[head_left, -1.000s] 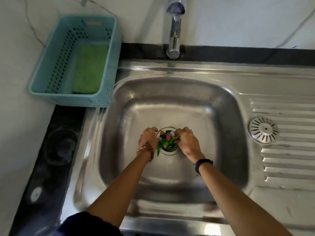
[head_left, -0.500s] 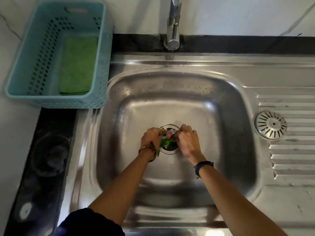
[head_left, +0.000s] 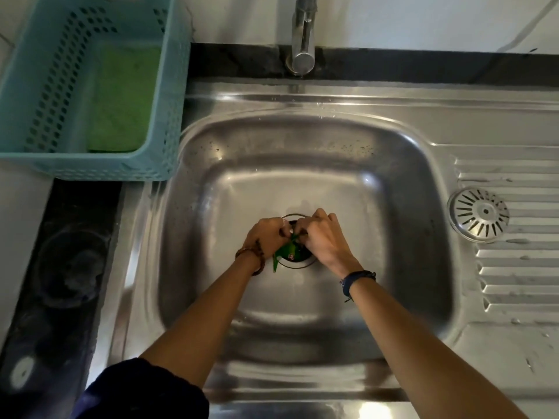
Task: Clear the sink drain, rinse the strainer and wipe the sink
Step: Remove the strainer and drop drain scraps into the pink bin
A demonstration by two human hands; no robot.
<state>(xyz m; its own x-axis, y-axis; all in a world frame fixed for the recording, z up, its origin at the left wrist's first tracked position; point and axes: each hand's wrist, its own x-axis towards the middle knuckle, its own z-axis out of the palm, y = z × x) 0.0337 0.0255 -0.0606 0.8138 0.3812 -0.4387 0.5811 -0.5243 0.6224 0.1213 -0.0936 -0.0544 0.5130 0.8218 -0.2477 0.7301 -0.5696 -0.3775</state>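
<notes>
A steel sink basin [head_left: 393, 182] fills the middle of the head view, with its round drain [head_left: 302, 263] at the bottom centre. Green and pink scraps [head_left: 286, 254] sit in the drain opening. My left hand [head_left: 266, 237] and my right hand [head_left: 322, 237] are pressed together over the drain, fingers closed on the scraps, and they hide most of the pile. The round slotted metal strainer [head_left: 479, 214] lies upside up on the ribbed drainboard to the right, apart from both hands. A green cloth [head_left: 125, 98] lies inside a teal basket [head_left: 169, 122] at the upper left.
A chrome tap [head_left: 302, 40] stands over the back rim of the sink, with no water running. A dark stone counter strip [head_left: 60, 282] runs along the left side. The ribbed drainboard [head_left: 520, 282] extends to the right edge.
Both hands have closed inward over the drain, so less of the scraps shows than before. The camera has moved nearer and lower; basket and tap sit higher in view.
</notes>
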